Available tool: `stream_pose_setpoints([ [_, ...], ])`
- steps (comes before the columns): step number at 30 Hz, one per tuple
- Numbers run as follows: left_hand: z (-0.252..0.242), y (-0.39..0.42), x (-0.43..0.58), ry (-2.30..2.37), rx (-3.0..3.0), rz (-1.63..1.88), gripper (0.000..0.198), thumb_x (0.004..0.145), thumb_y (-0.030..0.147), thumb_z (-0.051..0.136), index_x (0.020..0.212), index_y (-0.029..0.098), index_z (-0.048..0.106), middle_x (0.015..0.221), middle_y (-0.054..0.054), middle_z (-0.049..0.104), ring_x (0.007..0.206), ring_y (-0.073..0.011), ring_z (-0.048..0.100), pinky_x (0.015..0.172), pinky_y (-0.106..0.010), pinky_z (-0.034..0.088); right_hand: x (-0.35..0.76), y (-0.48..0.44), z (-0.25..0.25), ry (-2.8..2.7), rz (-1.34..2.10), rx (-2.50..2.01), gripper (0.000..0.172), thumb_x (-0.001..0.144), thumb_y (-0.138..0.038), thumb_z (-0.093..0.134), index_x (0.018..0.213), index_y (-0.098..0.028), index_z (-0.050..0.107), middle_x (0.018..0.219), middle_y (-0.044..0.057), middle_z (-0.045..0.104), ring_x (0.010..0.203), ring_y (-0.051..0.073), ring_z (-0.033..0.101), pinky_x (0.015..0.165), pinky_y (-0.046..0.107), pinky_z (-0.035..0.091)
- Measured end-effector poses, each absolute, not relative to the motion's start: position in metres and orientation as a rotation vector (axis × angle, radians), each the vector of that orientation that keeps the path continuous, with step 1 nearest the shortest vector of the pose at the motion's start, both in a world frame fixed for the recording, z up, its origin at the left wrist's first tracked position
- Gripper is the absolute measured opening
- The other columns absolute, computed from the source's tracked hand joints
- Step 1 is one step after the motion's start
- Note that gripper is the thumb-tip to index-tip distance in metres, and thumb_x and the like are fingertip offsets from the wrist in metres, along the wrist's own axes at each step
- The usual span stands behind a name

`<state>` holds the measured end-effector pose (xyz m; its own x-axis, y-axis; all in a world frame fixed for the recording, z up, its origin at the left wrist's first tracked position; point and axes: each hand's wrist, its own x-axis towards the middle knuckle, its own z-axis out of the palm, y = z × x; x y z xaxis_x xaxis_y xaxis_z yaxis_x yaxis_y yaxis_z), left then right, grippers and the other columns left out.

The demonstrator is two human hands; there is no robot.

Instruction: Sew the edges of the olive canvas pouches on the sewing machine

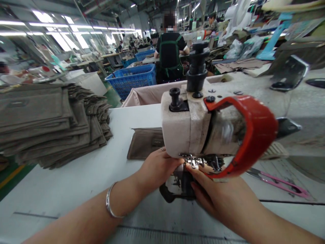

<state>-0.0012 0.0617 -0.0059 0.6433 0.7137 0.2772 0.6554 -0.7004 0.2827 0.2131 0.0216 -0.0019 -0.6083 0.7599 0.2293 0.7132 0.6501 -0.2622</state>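
Note:
A brown-grey fabric panel (141,144) with a small dark label (157,142) lies on the white table, partly hidden behind the head of a sewing machine (177,125). My left hand (159,167), closed with its fingertips pinched together, is at the panel's near edge, beside the metal presser foot (194,162). From the other side my right hand (213,186) reaches in, its fingers bent and close to the same foot. What the right fingertips hold is too small and covered to make out. A red guard (264,128) curves above the right hand.
A tall stack of brown-grey fabric pieces (38,118) stands at the left. Pink-handled thread snips (284,184) lie at the right. Behind the table are a pink cloth-lined bin (147,92), a blue basket (134,79) and a seated person (170,51). A ruler scale (157,235) runs along the front.

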Motion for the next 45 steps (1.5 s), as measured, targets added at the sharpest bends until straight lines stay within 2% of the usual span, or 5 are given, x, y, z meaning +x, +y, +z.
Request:
stream_pose_setpoints([
  [14,0.003,0.061,-0.004,1.246,2.836,0.572,0.018,0.093,0.018,0.052,0.106,0.020,0.065,0.106,-0.004,0.069,0.102,-0.0221,0.062,0.094,-0.040,0.051,0.219,0.025,-0.003,-2.559,0.191,-1.140,0.032,0.090,-0.022,0.045,0.116,-0.019,0.064,0.102,0.013,0.067,0.085,0.028,0.063,0.070,0.042,0.052],
  [19,0.027,0.041,0.000,1.264,2.941,0.060,0.017,0.084,0.006,0.050,0.086,0.015,0.064,0.089,-0.009,0.068,0.095,-0.0270,0.062,0.087,-0.043,0.050,0.222,0.024,-0.003,-2.575,0.237,-1.163,0.028,0.091,-0.024,0.046,0.110,-0.023,0.066,0.094,0.007,0.068,0.078,0.026,0.062,0.068,0.040,0.048],
  [25,0.051,0.027,0.017,1.383,2.522,0.088,0.027,0.072,0.002,0.049,0.091,0.019,0.059,0.088,-0.003,0.069,0.078,-0.0200,0.065,0.066,-0.028,0.051,0.221,0.019,-0.003,-2.578,0.322,-1.023,0.031,0.093,-0.022,0.043,0.118,-0.023,0.061,0.101,0.007,0.066,0.086,0.025,0.061,0.074,0.040,0.047],
  [39,0.043,0.019,0.028,1.300,2.660,0.114,0.029,0.071,-0.002,0.046,0.087,0.017,0.063,0.086,-0.005,0.068,0.080,-0.0208,0.065,0.076,-0.032,0.053,0.214,0.017,-0.002,-2.680,0.341,-1.050,0.042,0.081,-0.014,0.054,0.123,-0.019,0.058,0.096,0.005,0.068,0.086,0.025,0.063,0.080,0.043,0.045],
  [45,0.035,0.014,0.035,1.334,2.679,0.100,0.024,0.073,0.001,0.048,0.090,0.013,0.059,0.091,-0.009,0.065,0.084,-0.0228,0.063,0.078,-0.035,0.053,0.215,0.016,-0.002,-2.699,0.358,-1.090,0.030,0.080,-0.014,0.054,0.108,-0.020,0.061,0.097,0.004,0.068,0.085,0.026,0.063,0.076,0.042,0.044],
])
